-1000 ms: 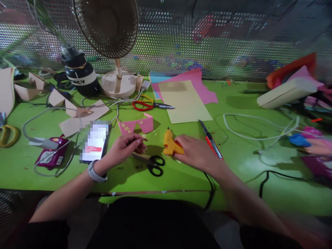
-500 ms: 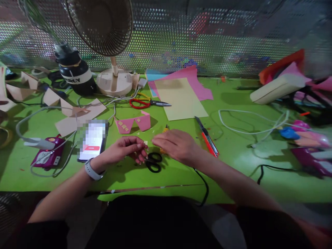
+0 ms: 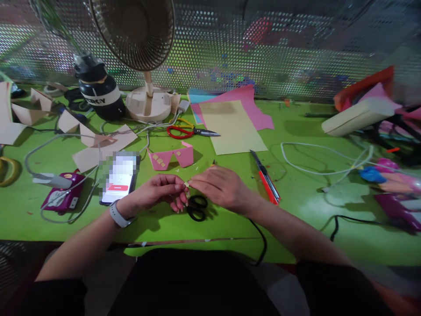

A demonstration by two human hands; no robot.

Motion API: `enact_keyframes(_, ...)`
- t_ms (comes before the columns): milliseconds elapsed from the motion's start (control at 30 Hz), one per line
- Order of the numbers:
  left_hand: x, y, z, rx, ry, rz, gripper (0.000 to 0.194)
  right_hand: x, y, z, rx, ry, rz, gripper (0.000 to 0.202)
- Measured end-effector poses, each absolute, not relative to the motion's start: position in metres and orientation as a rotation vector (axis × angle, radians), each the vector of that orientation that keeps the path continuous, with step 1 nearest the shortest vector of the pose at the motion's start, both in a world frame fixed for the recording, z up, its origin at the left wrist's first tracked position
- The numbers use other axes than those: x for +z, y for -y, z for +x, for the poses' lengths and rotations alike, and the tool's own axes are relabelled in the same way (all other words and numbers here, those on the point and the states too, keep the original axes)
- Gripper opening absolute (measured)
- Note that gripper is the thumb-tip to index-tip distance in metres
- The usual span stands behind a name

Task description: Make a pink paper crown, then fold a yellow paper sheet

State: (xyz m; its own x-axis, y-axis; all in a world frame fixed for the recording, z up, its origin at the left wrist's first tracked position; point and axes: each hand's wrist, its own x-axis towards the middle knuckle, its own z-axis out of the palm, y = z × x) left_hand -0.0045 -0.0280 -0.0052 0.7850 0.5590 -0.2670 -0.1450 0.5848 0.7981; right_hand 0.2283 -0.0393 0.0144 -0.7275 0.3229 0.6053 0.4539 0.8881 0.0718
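My left hand (image 3: 167,192) pinches a tiny pale paper piece (image 3: 187,184) between thumb and index finger. From the right, the fingertips of my right hand (image 3: 219,186) meet the same piece, also pinched. Black-handled scissors (image 3: 197,208) lie just below both hands, partly hidden by my left fingers. Beyond my left hand stands a pink paper glasses shape (image 3: 173,157) with several small yellow squares on its left part and one near its middle. A yellow-handled tool seen under my right hand is now mostly covered.
Red-handled scissors (image 3: 194,131) and a yellow sheet (image 3: 235,127) lie farther back. A red cutter (image 3: 267,180) is right of my right hand. A phone (image 3: 120,180), purple box (image 3: 64,193) and cables are at left. A fan (image 3: 149,103) and bottle (image 3: 101,96) stand behind.
My right hand has moved left and its fingertips now meet the piece at my left fingertips. The whole view has shifted slightly.
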Motion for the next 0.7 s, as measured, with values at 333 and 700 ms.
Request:
enact_keyframes(333, -0.008, 0.027, -0.004, 0.426, -0.521, 0.818, 0.027, 0.01, 0.036, 0.227, -0.28, 2.416, -0.546, 0.014)
enact_keyframes(700, -0.008, 0.018, -0.009, 0.527, -0.715, 0.917, 0.036, -0.002, 0.003, 0.234, 1.007, 1.973, -1.105, 0.015)
